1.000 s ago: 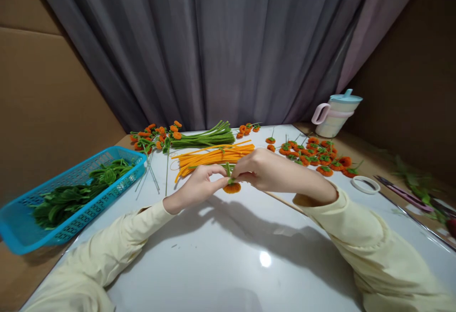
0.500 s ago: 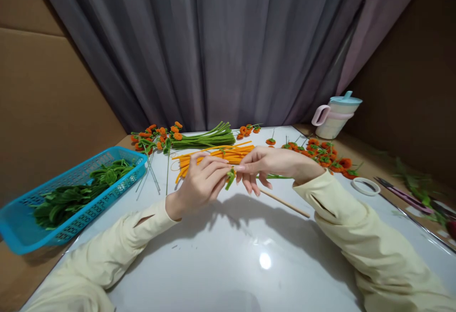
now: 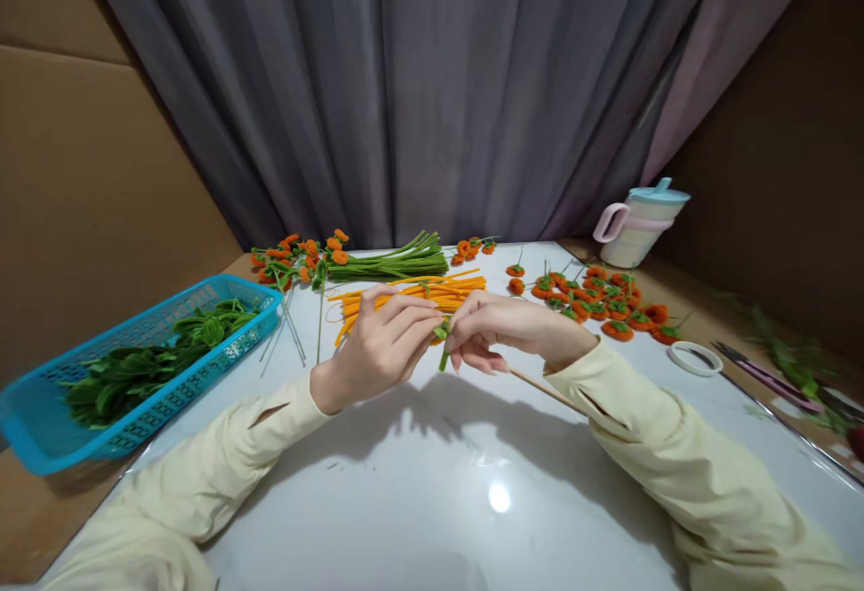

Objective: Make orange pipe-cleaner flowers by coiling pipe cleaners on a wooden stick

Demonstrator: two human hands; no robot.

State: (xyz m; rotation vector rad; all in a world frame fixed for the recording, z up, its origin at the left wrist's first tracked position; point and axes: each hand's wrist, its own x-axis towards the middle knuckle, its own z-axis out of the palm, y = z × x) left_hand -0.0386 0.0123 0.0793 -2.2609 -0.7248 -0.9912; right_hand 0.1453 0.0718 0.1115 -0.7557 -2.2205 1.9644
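My left hand (image 3: 378,348) and my right hand (image 3: 506,330) meet above the middle of the white table. Between their fingertips is a small green pipe cleaner piece (image 3: 443,335), with one short end pointing down. Both hands are closed in a pinch on it; the fingers hide part of it. Under my right hand a thin wooden stick (image 3: 540,386) slants down toward the sleeve; whether the hand touches it I cannot tell. Just behind the hands lies a bundle of orange pipe cleaners (image 3: 465,285), partly covered by them.
Green pipe cleaners (image 3: 391,265) lie at the back beside orange flowers on stems (image 3: 276,255). More orange flower heads (image 3: 598,290) spread at the right, near a tape roll (image 3: 694,359), scissors (image 3: 762,377) and a lidded cup (image 3: 638,224). A blue basket (image 3: 162,407) at left holds green leaves.
My right hand's fingers have curled in and gripped the green piece lower down. Its loose end now points straighter down. My left hand has barely moved, and the view has shifted slightly.
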